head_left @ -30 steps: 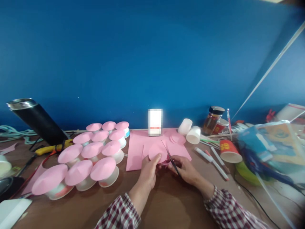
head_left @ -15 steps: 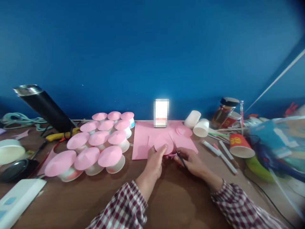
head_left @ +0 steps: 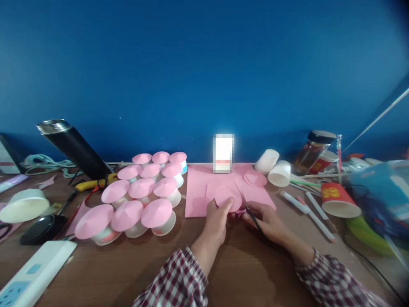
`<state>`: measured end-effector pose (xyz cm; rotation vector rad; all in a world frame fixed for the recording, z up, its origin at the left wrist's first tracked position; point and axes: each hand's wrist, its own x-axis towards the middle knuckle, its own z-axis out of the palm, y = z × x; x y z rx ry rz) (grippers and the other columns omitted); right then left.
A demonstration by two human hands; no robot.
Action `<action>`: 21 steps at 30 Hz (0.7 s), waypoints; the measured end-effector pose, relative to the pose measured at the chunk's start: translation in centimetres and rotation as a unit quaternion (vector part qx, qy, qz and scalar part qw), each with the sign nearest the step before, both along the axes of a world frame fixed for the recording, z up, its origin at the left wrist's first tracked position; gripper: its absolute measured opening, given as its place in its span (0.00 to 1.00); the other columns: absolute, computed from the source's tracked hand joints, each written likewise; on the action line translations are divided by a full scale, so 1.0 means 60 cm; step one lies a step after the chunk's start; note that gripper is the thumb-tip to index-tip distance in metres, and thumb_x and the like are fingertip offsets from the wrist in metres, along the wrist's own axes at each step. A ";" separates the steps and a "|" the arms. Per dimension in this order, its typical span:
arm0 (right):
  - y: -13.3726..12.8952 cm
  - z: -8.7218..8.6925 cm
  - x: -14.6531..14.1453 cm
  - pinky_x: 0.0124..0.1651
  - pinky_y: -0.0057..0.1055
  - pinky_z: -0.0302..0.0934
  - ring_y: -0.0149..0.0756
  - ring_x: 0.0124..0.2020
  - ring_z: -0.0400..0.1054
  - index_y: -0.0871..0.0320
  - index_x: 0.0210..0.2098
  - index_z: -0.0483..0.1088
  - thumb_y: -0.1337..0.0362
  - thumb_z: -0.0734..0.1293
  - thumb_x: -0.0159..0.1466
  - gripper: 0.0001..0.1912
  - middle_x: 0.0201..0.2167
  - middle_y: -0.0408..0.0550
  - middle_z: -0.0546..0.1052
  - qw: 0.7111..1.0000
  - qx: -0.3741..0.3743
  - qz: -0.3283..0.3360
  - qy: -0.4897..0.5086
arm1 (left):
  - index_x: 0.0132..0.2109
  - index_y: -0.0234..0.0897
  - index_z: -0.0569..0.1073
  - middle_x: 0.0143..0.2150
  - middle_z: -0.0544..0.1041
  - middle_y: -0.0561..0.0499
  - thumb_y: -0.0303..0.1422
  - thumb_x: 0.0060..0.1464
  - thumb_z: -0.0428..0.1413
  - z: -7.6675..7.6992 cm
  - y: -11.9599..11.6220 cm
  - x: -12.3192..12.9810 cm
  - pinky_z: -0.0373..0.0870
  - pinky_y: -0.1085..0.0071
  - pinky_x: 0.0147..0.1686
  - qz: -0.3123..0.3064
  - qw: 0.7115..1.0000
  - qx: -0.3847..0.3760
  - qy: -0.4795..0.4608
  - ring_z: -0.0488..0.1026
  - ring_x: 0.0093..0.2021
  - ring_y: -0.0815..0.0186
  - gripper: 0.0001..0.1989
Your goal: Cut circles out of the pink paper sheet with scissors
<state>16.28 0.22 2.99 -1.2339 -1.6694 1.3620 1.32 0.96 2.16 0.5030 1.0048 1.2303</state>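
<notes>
My left hand [head_left: 217, 219] pinches a pink paper disc [head_left: 228, 196], its thumb on top near the lower edge. In my right hand [head_left: 268, 221] is a pair of scissors [head_left: 252, 213], the blades pointing up and left beside the disc's right edge. A strip of pink paper shows near the blades. Beneath the hands' far side lies a pink paper sheet [head_left: 198, 179], with loose pink paper discs [head_left: 255, 178] on its right part. To the left, several upturned paper cups [head_left: 164, 224] stand in rows, each topped by a shallow pink paper cone [head_left: 156, 213].
A lit phone-like screen [head_left: 223, 153] stands at the wall. White cups [head_left: 279, 174], markers [head_left: 316, 219], a red cup [head_left: 338, 198] and a lidded jar [head_left: 315, 151] are at right. At left are a black flask [head_left: 76, 149], a power strip [head_left: 38, 273] and a white bowl [head_left: 25, 204].
The whole view has shifted, so everything appears slightly farther right. Both hands keep their hold on the disc and the scissors, with hardly any motion relative to the table.
</notes>
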 end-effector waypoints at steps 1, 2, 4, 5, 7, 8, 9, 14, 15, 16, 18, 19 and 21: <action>0.000 -0.001 0.001 0.22 0.24 0.56 0.30 0.21 0.63 0.62 0.36 0.71 0.50 0.68 0.56 0.20 0.21 0.44 0.71 1.000 -0.001 0.002 0.002 | 0.35 0.31 0.73 0.24 0.74 0.50 0.36 0.41 0.64 -0.001 0.000 0.000 0.64 0.74 0.20 0.001 1.000 -0.006 0.002 0.66 0.19 0.72 0.15; 0.001 -0.003 0.002 0.23 0.25 0.57 0.31 0.22 0.64 0.62 0.37 0.71 0.50 0.68 0.57 0.20 0.22 0.44 0.72 1.000 -0.001 0.004 0.004 | 0.35 0.31 0.73 0.25 0.75 0.49 0.37 0.40 0.64 -0.002 0.000 0.001 0.64 0.74 0.20 0.003 1.000 -0.014 0.006 0.66 0.20 0.71 0.16; 0.001 -0.008 0.005 0.25 0.25 0.59 0.32 0.24 0.65 0.62 0.38 0.71 0.52 0.69 0.57 0.19 0.24 0.45 0.73 1.000 0.001 0.009 0.006 | 0.37 0.30 0.73 0.27 0.76 0.48 0.37 0.39 0.65 -0.006 0.001 0.001 0.65 0.74 0.20 0.012 1.000 -0.021 0.019 0.67 0.21 0.71 0.18; 0.001 -0.011 0.006 0.25 0.25 0.59 0.33 0.25 0.66 0.62 0.38 0.71 0.53 0.69 0.57 0.18 0.25 0.45 0.73 1.000 0.004 0.010 0.006 | 0.37 0.30 0.73 0.27 0.76 0.48 0.37 0.39 0.65 -0.008 0.001 0.002 0.65 0.74 0.21 0.016 0.999 -0.016 0.027 0.68 0.21 0.71 0.19; 0.002 -0.018 0.009 0.26 0.25 0.60 0.33 0.26 0.66 0.62 0.40 0.71 0.54 0.69 0.58 0.18 0.25 0.45 0.73 1.000 0.008 0.008 0.007 | 0.37 0.30 0.73 0.28 0.76 0.47 0.38 0.37 0.66 -0.010 0.002 0.002 0.66 0.74 0.22 0.013 0.999 0.007 0.041 0.69 0.22 0.70 0.20; 0.002 -0.021 0.010 0.26 0.25 0.60 0.33 0.26 0.66 0.62 0.41 0.70 0.54 0.69 0.58 0.18 0.26 0.45 0.73 1.000 0.009 0.008 0.008 | 0.37 0.30 0.73 0.28 0.76 0.47 0.38 0.37 0.67 -0.011 0.002 0.002 0.66 0.73 0.23 0.008 0.999 0.019 0.044 0.69 0.23 0.70 0.21; 0.003 -0.023 0.011 0.26 0.25 0.60 0.34 0.26 0.67 0.62 0.41 0.70 0.55 0.69 0.58 0.18 0.26 0.45 0.73 1.000 0.010 0.006 0.010 | 0.37 0.30 0.73 0.29 0.77 0.47 0.38 0.37 0.67 -0.011 0.001 0.002 0.66 0.74 0.23 0.001 0.999 0.027 0.045 0.70 0.23 0.70 0.21; 0.003 -0.022 0.010 0.27 0.26 0.61 0.34 0.27 0.67 0.61 0.41 0.71 0.54 0.68 0.59 0.17 0.28 0.46 0.74 1.000 0.014 0.006 0.016 | 0.38 0.30 0.73 0.28 0.76 0.48 0.37 0.39 0.65 -0.006 -0.001 0.002 0.66 0.74 0.23 -0.007 0.999 0.026 0.031 0.69 0.22 0.70 0.19; 0.003 -0.021 0.009 0.27 0.26 0.61 0.34 0.26 0.67 0.61 0.40 0.71 0.53 0.68 0.59 0.17 0.28 0.46 0.74 1.000 0.014 0.007 0.016 | 0.37 0.30 0.73 0.27 0.76 0.49 0.37 0.40 0.65 -0.006 -0.001 0.002 0.66 0.74 0.22 -0.007 0.999 0.024 0.024 0.69 0.22 0.71 0.19; 0.003 -0.019 0.008 0.27 0.25 0.61 0.33 0.26 0.67 0.61 0.40 0.71 0.53 0.68 0.59 0.17 0.28 0.46 0.74 1.000 0.015 0.007 0.016 | 0.37 0.31 0.72 0.27 0.75 0.49 0.37 0.40 0.65 -0.005 -0.001 0.003 0.66 0.74 0.22 -0.005 1.000 0.022 0.017 0.69 0.22 0.70 0.19; 0.002 -0.018 0.007 0.27 0.25 0.61 0.33 0.25 0.67 0.61 0.40 0.71 0.54 0.68 0.59 0.17 0.28 0.46 0.75 1.000 0.017 0.006 0.017 | 0.37 0.31 0.71 0.27 0.75 0.49 0.37 0.39 0.65 -0.005 -0.001 0.004 0.67 0.73 0.23 0.001 1.000 0.017 0.009 0.70 0.22 0.70 0.18; 0.002 -0.017 0.007 0.26 0.25 0.61 0.33 0.25 0.67 0.61 0.40 0.71 0.54 0.68 0.59 0.17 0.28 0.46 0.75 1.000 0.018 0.007 0.019 | 0.36 0.31 0.71 0.27 0.75 0.49 0.37 0.39 0.66 -0.005 -0.001 0.005 0.68 0.73 0.23 0.006 1.000 0.015 0.010 0.70 0.22 0.69 0.18; 0.002 -0.017 0.006 0.27 0.25 0.61 0.33 0.26 0.68 0.61 0.40 0.72 0.55 0.69 0.58 0.17 0.28 0.46 0.75 0.999 0.022 0.006 0.027 | 0.36 0.31 0.70 0.28 0.76 0.48 0.36 0.39 0.65 -0.006 0.000 0.006 0.69 0.73 0.24 0.010 1.000 0.015 0.012 0.71 0.23 0.69 0.18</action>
